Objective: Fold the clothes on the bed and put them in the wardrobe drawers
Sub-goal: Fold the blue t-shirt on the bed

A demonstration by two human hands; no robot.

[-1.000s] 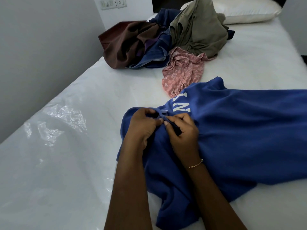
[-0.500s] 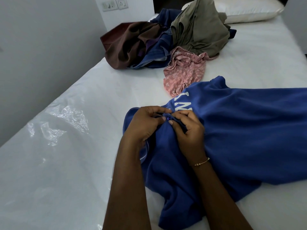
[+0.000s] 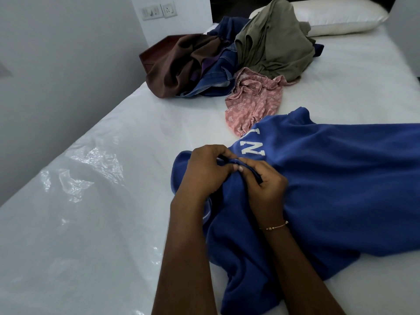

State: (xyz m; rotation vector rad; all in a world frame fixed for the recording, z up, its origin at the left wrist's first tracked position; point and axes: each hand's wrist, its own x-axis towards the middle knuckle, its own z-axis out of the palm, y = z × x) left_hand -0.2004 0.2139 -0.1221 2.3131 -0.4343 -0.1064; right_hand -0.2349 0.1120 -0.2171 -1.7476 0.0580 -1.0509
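Note:
A blue sweatshirt (image 3: 329, 178) with white letters lies spread across the bed (image 3: 102, 223), reaching past the right edge of the view. My left hand (image 3: 204, 171) and my right hand (image 3: 263, 185) meet at a raised fold of its fabric near the letters. Both pinch that fold between curled fingers and thumbs. A thin bracelet circles my right wrist. Farther back sit a pink patterned garment (image 3: 254, 101), an olive garment (image 3: 275, 42), a brown garment (image 3: 181, 62) and dark blue jeans (image 3: 218, 73), all unfolded in a heap.
The bed has a white sheet with shiny plastic wrinkles at the left. A white pillow (image 3: 341, 17) lies at the head. A grey wall (image 3: 56, 64) runs along the left side, with switches (image 3: 159, 10) on the far wall.
Both hands have shifted slightly along the sweatshirt's fold, staying together and keeping their pinch. The rest of the clothes have not moved.

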